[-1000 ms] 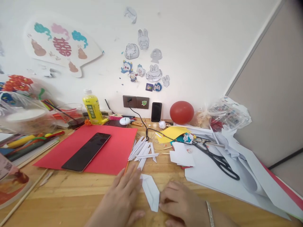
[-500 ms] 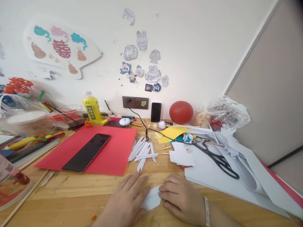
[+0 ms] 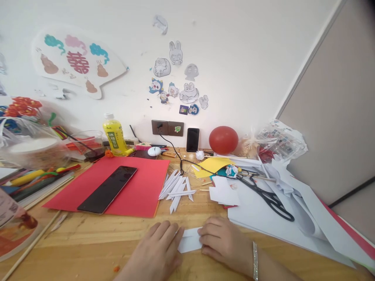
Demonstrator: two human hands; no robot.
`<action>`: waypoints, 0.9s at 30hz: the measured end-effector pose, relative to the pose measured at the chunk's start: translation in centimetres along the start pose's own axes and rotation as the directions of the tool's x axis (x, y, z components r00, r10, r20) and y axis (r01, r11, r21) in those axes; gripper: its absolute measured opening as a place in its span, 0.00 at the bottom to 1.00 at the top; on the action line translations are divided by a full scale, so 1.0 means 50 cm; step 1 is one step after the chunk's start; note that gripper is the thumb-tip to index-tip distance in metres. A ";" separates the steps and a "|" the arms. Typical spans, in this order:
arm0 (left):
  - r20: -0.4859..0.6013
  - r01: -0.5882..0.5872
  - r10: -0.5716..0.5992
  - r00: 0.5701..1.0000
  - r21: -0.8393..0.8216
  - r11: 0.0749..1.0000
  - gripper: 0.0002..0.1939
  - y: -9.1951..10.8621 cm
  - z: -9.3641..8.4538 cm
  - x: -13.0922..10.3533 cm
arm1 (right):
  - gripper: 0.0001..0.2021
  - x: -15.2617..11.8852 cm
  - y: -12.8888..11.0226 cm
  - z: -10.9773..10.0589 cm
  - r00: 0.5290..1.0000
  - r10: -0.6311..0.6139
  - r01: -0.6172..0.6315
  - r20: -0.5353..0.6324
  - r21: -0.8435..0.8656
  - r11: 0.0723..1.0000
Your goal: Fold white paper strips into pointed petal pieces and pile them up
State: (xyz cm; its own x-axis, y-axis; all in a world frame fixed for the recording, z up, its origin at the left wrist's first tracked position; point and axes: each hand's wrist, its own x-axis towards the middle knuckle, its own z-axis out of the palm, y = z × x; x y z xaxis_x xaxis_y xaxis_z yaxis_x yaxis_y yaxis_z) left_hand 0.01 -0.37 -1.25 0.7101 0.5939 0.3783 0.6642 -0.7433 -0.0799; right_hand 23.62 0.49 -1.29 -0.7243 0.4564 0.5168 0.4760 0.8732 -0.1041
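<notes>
Between my two hands a small folded piece of white paper (image 3: 190, 240) lies on the wooden table, a crease showing along its upper part. My left hand (image 3: 161, 248) is closed on the paper's left end, fingers curled and thumb low. Fingers of my right hand (image 3: 219, 242) are bent together over the right end; its fingertips press on the edge. A sparkling bracelet (image 3: 255, 260) circles the right wrist. Just beyond the hands is a loose pile of narrow folded white paper strips (image 3: 177, 189).
On the left, a black phone (image 3: 108, 189) rests on red paper (image 3: 146, 179). White sheets (image 3: 249, 218) and black-handled scissors (image 3: 266, 195) lie at the right. Along the wall stand a yellow bottle (image 3: 113, 134), a second phone (image 3: 192, 139) and a red balloon (image 3: 223, 139).
My left fingers, stretched out before, have curled in at the paper's left end. The paper now lies more level and shows more of its surface. My right hand has barely shifted.
</notes>
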 end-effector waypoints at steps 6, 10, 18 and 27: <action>-0.120 -0.126 0.118 0.986 -0.065 0.990 0.10 -0.005 0.017 0.001 | 0.04 -0.006 0.007 -0.005 0.982 0.180 -0.185 0.051 0.151 0.971; -0.111 -0.116 0.110 0.988 -0.047 0.992 0.09 -0.005 0.015 0.005 | 0.06 -0.007 0.009 -0.006 0.992 0.120 -0.123 0.027 0.171 0.978; 0.008 -0.061 0.062 0.998 -0.043 0.997 0.08 -0.005 0.007 0.005 | 0.08 -0.009 0.012 -0.010 0.997 0.070 -0.074 0.025 0.188 0.979; 0.028 -0.070 0.071 0.997 -0.036 0.997 0.18 -0.003 0.008 0.004 | 0.09 -0.008 0.011 -0.008 0.999 0.031 -0.033 0.025 0.122 0.992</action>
State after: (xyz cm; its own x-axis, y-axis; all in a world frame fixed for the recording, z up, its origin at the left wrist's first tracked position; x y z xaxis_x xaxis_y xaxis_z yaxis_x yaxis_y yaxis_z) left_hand 0.17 0.00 -1.54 0.7616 0.5483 0.3455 0.6043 -0.7934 -0.0730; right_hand 24.35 0.71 -1.23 -0.7216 0.4870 0.4921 0.4358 0.8718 -0.2238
